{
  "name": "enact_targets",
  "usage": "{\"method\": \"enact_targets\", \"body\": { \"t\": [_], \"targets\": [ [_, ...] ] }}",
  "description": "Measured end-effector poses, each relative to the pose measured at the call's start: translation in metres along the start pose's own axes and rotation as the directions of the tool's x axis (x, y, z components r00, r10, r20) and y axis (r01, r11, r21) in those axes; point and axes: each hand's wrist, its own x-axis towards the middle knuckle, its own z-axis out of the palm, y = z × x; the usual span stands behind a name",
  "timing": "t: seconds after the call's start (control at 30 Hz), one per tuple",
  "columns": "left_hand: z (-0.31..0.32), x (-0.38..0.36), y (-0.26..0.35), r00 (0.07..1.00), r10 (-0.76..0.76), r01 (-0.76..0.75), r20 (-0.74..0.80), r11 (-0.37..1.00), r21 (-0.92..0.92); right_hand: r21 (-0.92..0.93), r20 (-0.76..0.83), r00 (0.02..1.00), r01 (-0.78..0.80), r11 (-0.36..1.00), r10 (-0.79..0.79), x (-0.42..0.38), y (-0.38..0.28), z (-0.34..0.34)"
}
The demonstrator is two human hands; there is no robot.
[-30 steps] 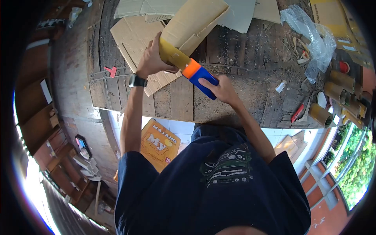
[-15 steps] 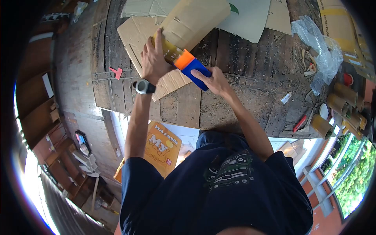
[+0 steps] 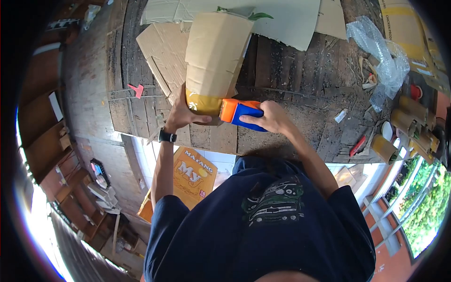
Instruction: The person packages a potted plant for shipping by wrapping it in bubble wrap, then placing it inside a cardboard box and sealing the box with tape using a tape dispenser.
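A tall cardboard-wrapped package [image 3: 217, 51] lies on the wooden table, green leaves [image 3: 260, 16] poking out past its far end. Yellowish-brown packing tape [image 3: 202, 104] goes round its near end. My left hand [image 3: 181, 113], with a watch on the wrist, grips that near end; the thumb lies along the edge and the fingers are partly hidden behind the cardboard. In my right hand [image 3: 272, 118] is an orange and blue tape dispenser [image 3: 242, 113], its orange end against the taped right side of the package.
Flat cardboard sheets [image 3: 162, 51] lie under and behind the package. On the table are a pink-red tool [image 3: 136, 90] at left, and bubble wrap [image 3: 387, 61], a red-handled item [image 3: 358, 146] and cardboard tubes [image 3: 384, 147] at right. A yellow printed box [image 3: 193, 175] stands below the table edge.
The package has turned from slanting to nearly upright in view, its near end coming towards me. My left hand has moved down with it, and the dispenser has swung round to its right side.
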Motion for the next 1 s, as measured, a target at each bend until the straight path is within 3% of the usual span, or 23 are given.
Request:
{"method": "enact_targets", "body": {
  "t": [0.07, 0.1, 0.13, 0.17, 0.2, 0.23, 0.4, 0.47, 0.57, 0.67, 0.7, 0.8, 0.83, 0.93, 0.97, 1.0],
  "targets": [
    [0.002, -0.018, -0.003, 0.996, -0.094, 0.089, -0.007, 0.965, -0.247, 0.020, 0.019, 1.000, 0.007, 1.000, -0.007, 0.005, -0.011, 0.012],
    [-0.002, -0.029, 0.007, 0.987, -0.154, 0.137, -0.045, 0.953, -0.271, 0.002, 0.065, 0.998, -0.006, 1.000, 0.006, 0.013, -0.014, 0.015],
    [-0.005, -0.034, 0.018, 0.991, -0.058, 0.059, -0.118, 0.998, 0.008, 0.002, 0.084, 0.996, 0.005, 1.000, -0.005, 0.021, -0.023, 0.016],
    [-0.004, -0.039, 0.030, 0.986, 0.053, -0.005, -0.157, 0.957, 0.290, 0.005, 0.103, 0.995, 0.013, 1.000, -0.014, 0.027, -0.034, 0.019],
    [-0.001, -0.042, 0.044, 0.972, 0.170, -0.054, -0.162, 0.834, 0.550, 0.008, 0.122, 0.992, 0.021, 1.000, -0.022, 0.033, -0.046, 0.021],
    [0.010, -0.043, 0.061, 0.979, 0.084, 0.051, -0.188, 0.786, 0.616, -0.041, 0.133, 0.991, 0.030, 0.999, -0.024, 0.037, -0.056, 0.024],
    [-0.011, -0.024, 0.029, 0.969, 0.113, -0.032, -0.220, 0.939, 0.343, 0.065, 0.035, 0.998, 0.041, 0.997, -0.043, 0.019, -0.015, 0.030],
    [-0.033, -0.020, 0.000, 0.988, 0.089, -0.086, -0.128, 0.996, 0.026, 0.074, 0.059, 0.998, -0.004, 0.997, 0.000, 0.011, 0.007, 0.020],
    [-0.053, -0.021, -0.012, 0.994, -0.004, 0.039, -0.107, 0.945, 0.326, -0.069, 0.016, 1.000, -0.003, 0.998, 0.004, 0.035, 0.007, 0.031],
    [-0.063, -0.033, -0.004, 0.980, 0.085, 0.035, -0.182, 0.822, 0.569, -0.079, -0.066, 0.997, 0.043, 0.996, -0.049, 0.057, -0.007, 0.052],
    [-0.060, -0.037, 0.002, 0.983, 0.081, -0.001, -0.163, 0.897, 0.442, -0.091, -0.059, 0.997, 0.037, 0.995, -0.043, 0.065, -0.010, 0.055],
    [-0.018, -0.047, 0.039, 0.962, -0.020, 0.191, -0.274, 0.766, 0.614, -0.116, -0.023, 0.998, 0.055, 0.992, -0.058, 0.080, -0.032, 0.050],
    [-0.003, -0.042, 0.050, 0.916, -0.077, 0.340, -0.394, 0.672, 0.658, -0.125, -0.016, 0.998, 0.060, 0.990, -0.062, 0.085, -0.038, 0.051],
    [-0.021, -0.026, 0.025, 0.844, 0.040, 0.339, -0.535, 0.733, 0.590, -0.089, 0.028, 0.992, 0.125, 0.988, -0.123, 0.098, -0.054, 0.050],
    [-0.036, -0.027, 0.022, 0.867, 0.042, 0.277, -0.497, 0.788, 0.549, -0.048, 0.022, 0.984, 0.177, 0.983, -0.177, 0.100, -0.054, 0.051],
    [-0.055, -0.026, 0.010, 0.886, 0.132, 0.102, -0.445, 0.880, 0.464, -0.002, 0.016, 0.975, 0.223, 0.975, -0.223, 0.101, -0.053, 0.054]
  ]
}}
